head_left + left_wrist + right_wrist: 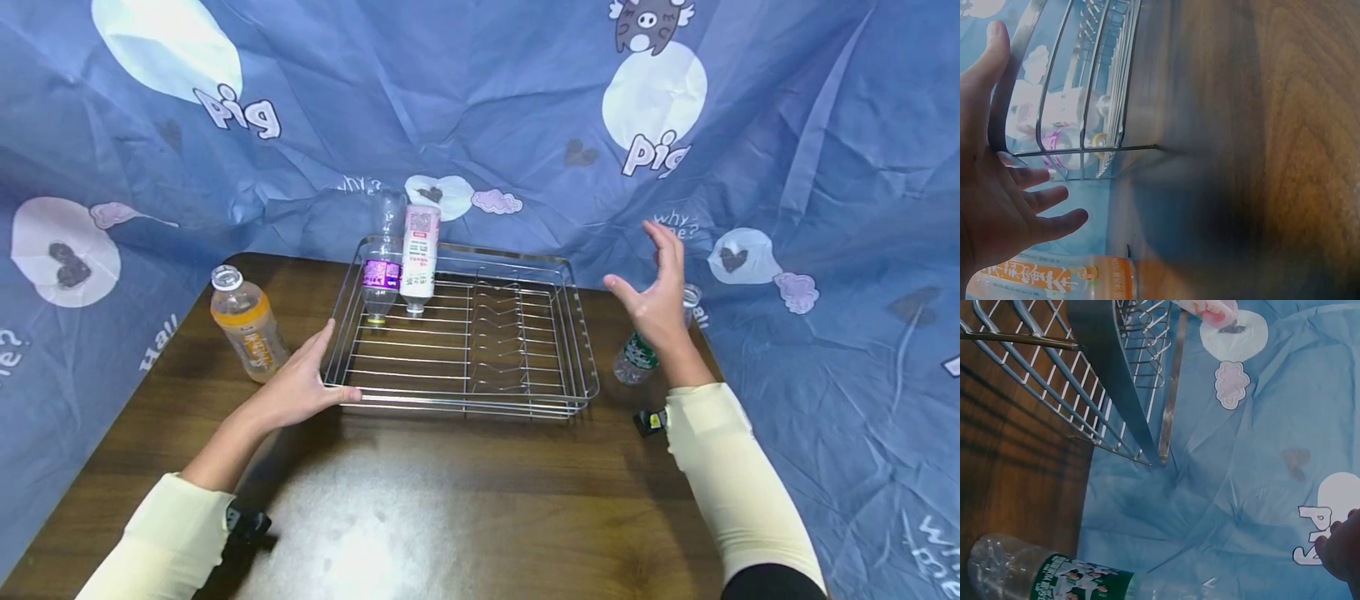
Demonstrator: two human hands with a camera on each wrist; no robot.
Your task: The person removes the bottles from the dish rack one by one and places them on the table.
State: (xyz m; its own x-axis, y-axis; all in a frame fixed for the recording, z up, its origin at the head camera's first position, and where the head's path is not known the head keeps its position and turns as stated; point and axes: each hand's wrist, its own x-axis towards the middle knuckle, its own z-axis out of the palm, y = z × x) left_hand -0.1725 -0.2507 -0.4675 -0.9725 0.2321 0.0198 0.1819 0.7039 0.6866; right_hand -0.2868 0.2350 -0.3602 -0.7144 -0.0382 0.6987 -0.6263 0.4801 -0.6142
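A silver wire dish rack (525,406) stands on the table. In its back left part, two bottles lean neck down side by side: a clear bottle with a purple label (381,275) and a white bottle with pink print (419,258). My left hand (300,382) is at the rack's front left corner, thumb by the front rim and fingers spread along the side. Just left of that hand stands a capless clear bottle with an orange label (251,329). My right hand (658,304) is raised with fingers apart, holding nothing. It partly hides a green-labelled clear bottle (637,357).
The brown wooden table (480,492) stretches in front of the rack. A blue printed cloth (510,108) hangs behind and around it. Each wrist wears a small black camera; the left camera (249,525) is low over the table.
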